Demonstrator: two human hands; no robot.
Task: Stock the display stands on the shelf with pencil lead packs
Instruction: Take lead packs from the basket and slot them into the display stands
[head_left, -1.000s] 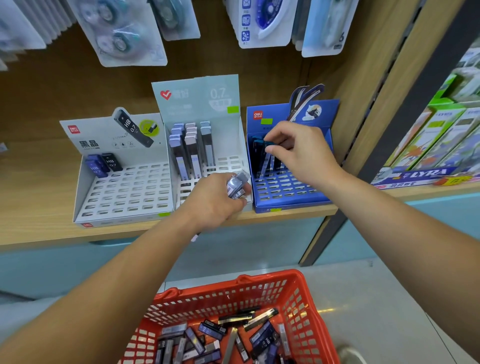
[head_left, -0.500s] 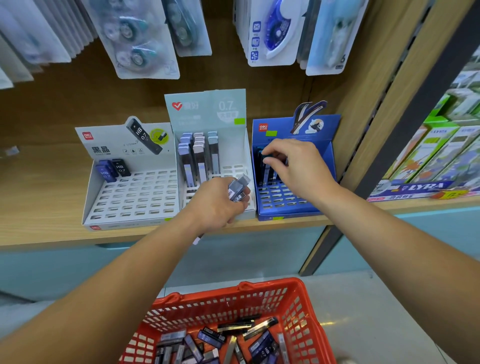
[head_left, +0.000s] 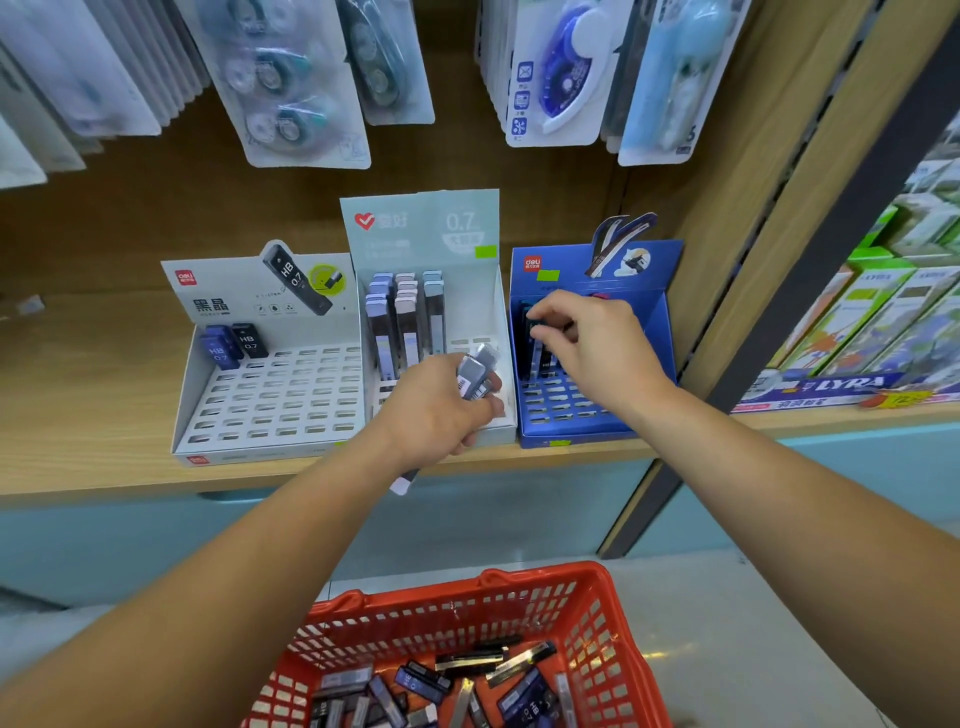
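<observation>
Three slotted display stands sit side by side on the wooden shelf (head_left: 93, 410). The left white stand (head_left: 270, 405) holds two dark packs at its back. Several grey lead packs stand in the middle pale stand (head_left: 488, 306). My left hand (head_left: 436, 410) hovers over that stand's front and grips a small bunch of grey lead packs (head_left: 475, 371). My right hand (head_left: 592, 343) reaches into the blue stand (head_left: 660, 322) and pinches a dark lead pack (head_left: 532, 332) at the stand's back left, among other packs standing there.
A red plastic basket (head_left: 597, 613) with several loose lead packs sits below on the floor. Correction tape blister cards (head_left: 291, 88) hang above the stands. Green boxed goods (head_left: 872, 317) fill the neighbouring shelf at right, past a dark upright post (head_left: 810, 249).
The view has drifted so the shelf sits lower in the frame. My right hand has sunk a little deeper into the blue stand's back left. My left hand keeps its bunch.
</observation>
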